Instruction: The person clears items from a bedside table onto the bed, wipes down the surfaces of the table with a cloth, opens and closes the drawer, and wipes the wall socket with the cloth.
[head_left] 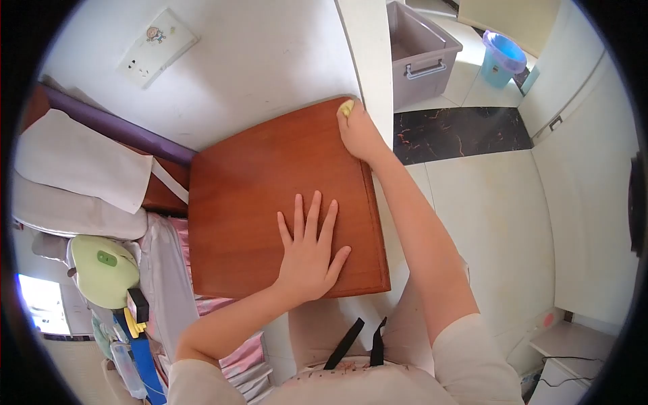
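Observation:
The reddish-brown wooden top (263,175) of what looks like a bedside cabinet lies in front of me, against the white wall. My left hand (307,253) rests flat on it near the front edge, fingers spread and palm down. At the far right corner, my right hand (360,131) is closed around a small yellow cloth (347,108), pressed to the corner edge. Most of that cloth is hidden inside the fingers, so its full shape cannot be seen.
Left of the cabinet is a bed with a pale headboard cover (81,158) and a green cushion (104,270). A grey plastic bin (422,74) and a blue bucket (501,64) stand beyond a dark floor strip (462,135). A wall socket (156,48) is above.

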A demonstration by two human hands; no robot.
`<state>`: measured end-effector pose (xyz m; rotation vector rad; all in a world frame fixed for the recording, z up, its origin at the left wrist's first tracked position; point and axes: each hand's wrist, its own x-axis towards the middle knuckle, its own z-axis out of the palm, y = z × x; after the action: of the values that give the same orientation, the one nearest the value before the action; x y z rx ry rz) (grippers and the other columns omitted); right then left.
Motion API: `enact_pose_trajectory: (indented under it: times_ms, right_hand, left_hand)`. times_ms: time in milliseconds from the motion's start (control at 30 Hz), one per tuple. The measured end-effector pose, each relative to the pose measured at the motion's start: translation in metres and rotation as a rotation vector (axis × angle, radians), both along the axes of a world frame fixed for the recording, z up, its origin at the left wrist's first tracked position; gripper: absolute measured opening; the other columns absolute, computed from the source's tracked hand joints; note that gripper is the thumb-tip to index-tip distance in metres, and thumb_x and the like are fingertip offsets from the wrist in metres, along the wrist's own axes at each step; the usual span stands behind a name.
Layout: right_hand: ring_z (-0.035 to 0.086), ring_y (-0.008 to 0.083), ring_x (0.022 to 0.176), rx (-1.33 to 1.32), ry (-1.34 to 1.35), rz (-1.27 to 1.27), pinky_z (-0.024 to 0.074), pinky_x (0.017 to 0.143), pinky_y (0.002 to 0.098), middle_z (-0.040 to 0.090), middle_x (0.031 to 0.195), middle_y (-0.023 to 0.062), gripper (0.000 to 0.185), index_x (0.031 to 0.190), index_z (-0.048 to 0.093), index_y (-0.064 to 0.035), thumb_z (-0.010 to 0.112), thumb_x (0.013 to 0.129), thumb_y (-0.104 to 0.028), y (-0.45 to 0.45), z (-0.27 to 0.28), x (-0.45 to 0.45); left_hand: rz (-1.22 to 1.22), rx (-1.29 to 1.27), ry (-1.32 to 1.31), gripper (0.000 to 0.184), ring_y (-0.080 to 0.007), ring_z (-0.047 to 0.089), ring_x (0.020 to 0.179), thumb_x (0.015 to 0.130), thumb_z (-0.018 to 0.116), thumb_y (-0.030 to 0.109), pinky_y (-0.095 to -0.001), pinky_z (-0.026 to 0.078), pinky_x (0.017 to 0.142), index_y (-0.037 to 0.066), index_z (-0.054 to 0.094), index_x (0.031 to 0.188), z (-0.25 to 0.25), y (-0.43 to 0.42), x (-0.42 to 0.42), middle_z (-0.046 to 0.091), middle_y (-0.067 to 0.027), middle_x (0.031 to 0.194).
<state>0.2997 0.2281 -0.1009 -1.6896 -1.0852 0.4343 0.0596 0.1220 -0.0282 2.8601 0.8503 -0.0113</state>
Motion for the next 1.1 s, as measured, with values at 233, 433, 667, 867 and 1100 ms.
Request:
enact_pose_trajectory:
  times_ms: [233,433,667,867,1100]
  right_hand:
    - [0.065,0.0471,0.087,-0.193,-0.037,-0.204,0.0528,0.079,0.0528,0.065,0.094,0.032,0.04,0.114,0.04,0.008,0.048,0.1,-0.028,0.028,0.003,0.001]
    - [0.057,0.0519,0.106,-0.108,0.009,0.037,0.0482,0.09,0.0537,0.046,0.129,0.0397,0.051,0.138,0.03,0.0069,0.046,0.1,-0.023,-0.111,0.018,-0.051]
    - [0.039,0.0516,0.132,-0.138,-0.092,0.051,0.0403,0.105,0.0502,0.026,0.152,0.033,0.066,0.148,0.029,0.0037,0.057,0.091,-0.013,-0.273,0.026,-0.141]
    - [0.042,0.0354,0.138,-0.002,-0.825,0.088,0.0358,0.111,0.044,0.047,0.146,0.016,0.049,0.135,0.052,-0.0024,0.056,0.088,-0.015,-0.263,0.013,-0.148]
    - [0.048,0.0341,0.132,-0.008,-0.956,0.467,0.0413,0.109,0.0442,0.052,0.143,0.0081,0.047,0.132,0.058,-0.0148,0.055,0.085,-0.012,-0.264,0.039,-0.116]
  left_hand:
    - [0.011,0.014,0.001,0.072,-0.0478,0.006,0.147,0.096,0.049,0.037,-0.0665,0.003,0.112,0.002,0.023,0.154,-0.004,-0.002,0.0,0.013,-0.024,0.16]
    - [0.022,0.03,-0.043,0.07,-0.0446,0.008,0.148,0.097,0.049,0.036,-0.0652,0.004,0.114,0.005,0.024,0.154,-0.011,-0.001,-0.003,0.015,-0.021,0.16]
    - [0.004,0.107,-0.059,0.063,-0.045,0.009,0.148,0.1,0.042,0.033,-0.0656,0.005,0.114,0.007,0.023,0.154,-0.019,0.0,-0.006,0.014,-0.0193,0.161]
    - [0.0,-0.055,-0.27,0.054,-0.0449,0.015,0.146,0.101,0.044,0.034,-0.0681,0.003,0.112,0.008,0.039,0.147,-0.022,0.006,-0.012,0.026,-0.0212,0.157]
    - [-0.18,-0.357,-0.447,0.04,-0.032,0.026,0.147,0.1,0.049,0.024,-0.0508,0.009,0.12,0.011,0.051,0.138,-0.019,0.021,-0.038,0.041,-0.0119,0.152]
